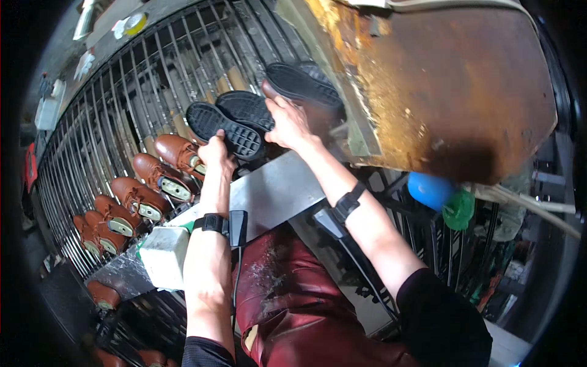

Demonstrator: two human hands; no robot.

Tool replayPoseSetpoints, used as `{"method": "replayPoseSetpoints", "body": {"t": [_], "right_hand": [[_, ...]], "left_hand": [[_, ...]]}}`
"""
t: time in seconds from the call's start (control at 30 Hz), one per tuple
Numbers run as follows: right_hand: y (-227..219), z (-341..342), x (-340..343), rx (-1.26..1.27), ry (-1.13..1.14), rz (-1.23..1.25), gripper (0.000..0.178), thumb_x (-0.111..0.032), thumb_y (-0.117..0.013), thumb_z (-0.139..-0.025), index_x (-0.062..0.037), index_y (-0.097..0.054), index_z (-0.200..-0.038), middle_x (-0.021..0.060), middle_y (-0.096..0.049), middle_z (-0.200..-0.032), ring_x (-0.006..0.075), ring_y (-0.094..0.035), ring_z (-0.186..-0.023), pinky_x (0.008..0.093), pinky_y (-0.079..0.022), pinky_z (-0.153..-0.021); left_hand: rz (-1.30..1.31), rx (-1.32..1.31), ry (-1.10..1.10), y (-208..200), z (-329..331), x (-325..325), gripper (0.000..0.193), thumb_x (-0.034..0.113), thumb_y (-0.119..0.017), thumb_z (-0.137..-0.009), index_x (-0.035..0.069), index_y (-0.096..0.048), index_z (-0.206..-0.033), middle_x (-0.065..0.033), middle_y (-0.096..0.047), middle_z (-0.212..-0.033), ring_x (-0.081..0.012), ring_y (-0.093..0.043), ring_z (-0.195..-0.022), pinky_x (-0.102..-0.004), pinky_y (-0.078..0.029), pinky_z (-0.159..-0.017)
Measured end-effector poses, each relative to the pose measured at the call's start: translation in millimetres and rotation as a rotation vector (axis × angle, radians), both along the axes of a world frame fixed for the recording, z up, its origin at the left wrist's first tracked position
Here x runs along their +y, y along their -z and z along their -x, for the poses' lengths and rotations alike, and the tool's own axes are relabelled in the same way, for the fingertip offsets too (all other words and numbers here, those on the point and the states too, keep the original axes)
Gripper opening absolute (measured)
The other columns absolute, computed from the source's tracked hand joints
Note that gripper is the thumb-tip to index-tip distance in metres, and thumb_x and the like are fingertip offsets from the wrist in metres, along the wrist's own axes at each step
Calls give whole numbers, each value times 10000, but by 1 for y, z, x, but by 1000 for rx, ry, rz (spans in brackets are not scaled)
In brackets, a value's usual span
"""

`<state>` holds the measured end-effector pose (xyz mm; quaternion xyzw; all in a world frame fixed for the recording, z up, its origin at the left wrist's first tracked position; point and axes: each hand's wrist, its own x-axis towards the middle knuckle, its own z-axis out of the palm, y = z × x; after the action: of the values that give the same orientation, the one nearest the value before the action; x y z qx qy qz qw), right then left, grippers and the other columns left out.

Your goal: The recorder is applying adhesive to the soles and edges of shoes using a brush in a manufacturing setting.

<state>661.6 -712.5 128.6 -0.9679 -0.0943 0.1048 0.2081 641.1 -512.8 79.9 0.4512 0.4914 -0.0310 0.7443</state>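
My left hand (217, 154) grips the near edge of a black shoe sole (227, 129), thumb on its blocky tread. Just behind it lies a second black sole (244, 109), its right end held by my right hand (288, 124); the fingertips there are partly hidden. Beyond my right hand, a brown shoe with a black sole (302, 82) lies sole-up, close to the rusty metal panel. To the left, several brown leather shoes (174, 150) stand in a row on the rack, pale undersides facing me.
The rack of metal bars (147, 79) curves away to the left. A steel ledge (278, 186) runs along its front, with a white block-shaped container (165, 257) on it. The large rusty panel (458, 92) juts in at right, above a blue round object (430, 189).
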Motion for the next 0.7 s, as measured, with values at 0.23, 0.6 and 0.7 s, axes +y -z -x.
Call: {"method": "replayPoseSetpoints", "body": {"t": [0.23, 0.6, 0.7], "right_hand": [[28, 219, -4, -100, 489, -318, 897, -254, -800, -838, -11, -371, -1587, 320, -399, -1579, 480, -427, -1448, 539, -402, -1184], [229, 668, -144, 867, 1718, -725, 465, -364, -710, -999, 20, -647, -1252, 152, -742, -977, 256, -750, -812, 398, -629, -709], [297, 689, -185, 867, 1880, -965, 578, -381, -704, -1005, 63, -562, -1346, 213, -718, -1126, 303, -755, -942, 439, -637, -802]], "left_hand": [[-258, -219, 324, 22, 82, 5, 494, 369, -792, -943, -31, -644, -1191, -111, -676, -862, -215, -677, -684, -360, -598, -636], [191, 46, 1405, 247, 486, -129, 245, 249, -676, -980, 19, -750, -1021, -50, -682, -772, -124, -620, -690, -328, -514, -674], [181, 284, 1637, 348, 512, -191, 379, 389, -662, -989, 23, -747, -1039, -78, -689, -765, -147, -629, -671, -339, -537, -684]]}}
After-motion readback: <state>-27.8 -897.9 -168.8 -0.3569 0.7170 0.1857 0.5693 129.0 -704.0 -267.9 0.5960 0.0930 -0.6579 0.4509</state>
